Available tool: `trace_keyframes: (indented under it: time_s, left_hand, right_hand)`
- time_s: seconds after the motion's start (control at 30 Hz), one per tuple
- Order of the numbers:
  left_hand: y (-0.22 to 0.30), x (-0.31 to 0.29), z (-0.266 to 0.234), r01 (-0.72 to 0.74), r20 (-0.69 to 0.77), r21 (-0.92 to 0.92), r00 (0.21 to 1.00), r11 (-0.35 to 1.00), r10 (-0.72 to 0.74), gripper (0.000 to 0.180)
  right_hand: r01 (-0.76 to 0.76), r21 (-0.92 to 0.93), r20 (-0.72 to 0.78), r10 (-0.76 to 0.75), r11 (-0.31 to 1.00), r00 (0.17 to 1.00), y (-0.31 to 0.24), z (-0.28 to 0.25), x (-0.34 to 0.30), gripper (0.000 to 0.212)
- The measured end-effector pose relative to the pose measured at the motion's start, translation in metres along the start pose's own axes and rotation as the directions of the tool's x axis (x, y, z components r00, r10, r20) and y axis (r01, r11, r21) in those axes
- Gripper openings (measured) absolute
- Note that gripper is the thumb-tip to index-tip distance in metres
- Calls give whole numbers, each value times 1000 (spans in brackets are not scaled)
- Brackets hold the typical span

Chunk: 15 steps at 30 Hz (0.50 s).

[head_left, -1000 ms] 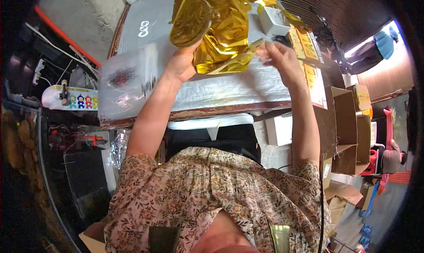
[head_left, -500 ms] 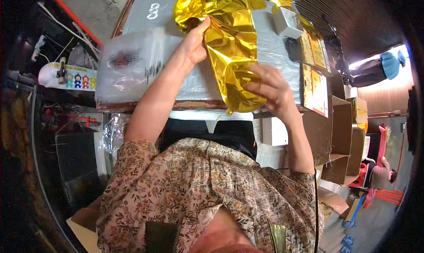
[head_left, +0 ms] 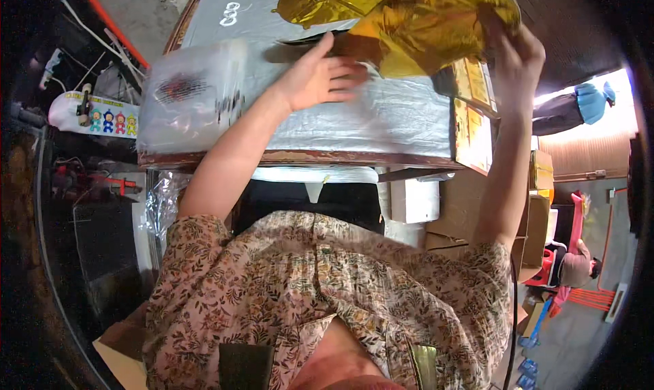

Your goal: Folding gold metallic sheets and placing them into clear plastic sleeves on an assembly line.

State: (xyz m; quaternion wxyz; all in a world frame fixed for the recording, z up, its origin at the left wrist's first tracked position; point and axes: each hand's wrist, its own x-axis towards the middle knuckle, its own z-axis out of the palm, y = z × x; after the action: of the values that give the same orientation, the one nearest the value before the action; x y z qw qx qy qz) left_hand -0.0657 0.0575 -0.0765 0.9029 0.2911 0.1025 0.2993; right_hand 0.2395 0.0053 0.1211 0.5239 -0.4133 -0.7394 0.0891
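A limp sheet of shiny gold foil, looking like a flat foil balloon [head_left: 436,29], spreads over the far right of the silver-covered table [head_left: 402,121]. My right hand [head_left: 519,57] is raised at the table's right side, its fingers closed on the balloon's edge. Near the middle of the table, my left hand [head_left: 321,76] holds nothing, with thumb and fingers apart. More gold foil [head_left: 327,2] lies beyond it at the far edge. Something dark and thin shows behind my left fingertips, too blurred to name.
A clear plastic package [head_left: 194,100] lies on the table's left. Yellow patterned boxes [head_left: 471,128] stand along its right edge. Cardboard boxes [head_left: 463,206] and a white box [head_left: 414,200] are below. A skateboard [head_left: 95,114] is at far left; another person [head_left: 578,264] is at far right.
My right hand has swung up and to the right, carrying the foil balloon with it. My left hand has let go of the foil and spread its fingers.
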Motion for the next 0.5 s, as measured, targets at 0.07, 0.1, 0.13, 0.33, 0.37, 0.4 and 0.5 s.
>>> trace_keyframes:
  time_s: [0.07,0.1,0.13,0.33,0.37,0.4,0.5]
  left_hand:
    - [-9,-8,1,1,-65,222,998,975,14,74]
    - [-11,-10,-5,36,-57,230,998,973,-23,64]
    - [-16,-9,-8,27,-58,230,998,973,-14,64]
    - [-42,15,-20,-4,-105,63,994,998,11,45]
    - [-45,21,-12,-70,-183,-55,981,996,59,52]
    - [-49,24,-6,-156,-274,-167,956,974,106,59]
    - [-54,34,12,-265,-225,-420,957,868,183,62]
  right_hand:
    - [-33,55,41,31,998,999,3,5,27,24]
    - [-69,108,83,60,992,995,-4,9,43,20]
    - [-108,159,128,88,981,988,-11,12,57,16]
    - [-214,218,233,162,952,959,-38,18,107,10]
    - [-234,219,156,202,947,967,-42,20,113,9]
    - [-252,230,89,238,940,967,-50,28,120,9]
    - [-217,-30,203,218,976,955,-92,22,137,9]
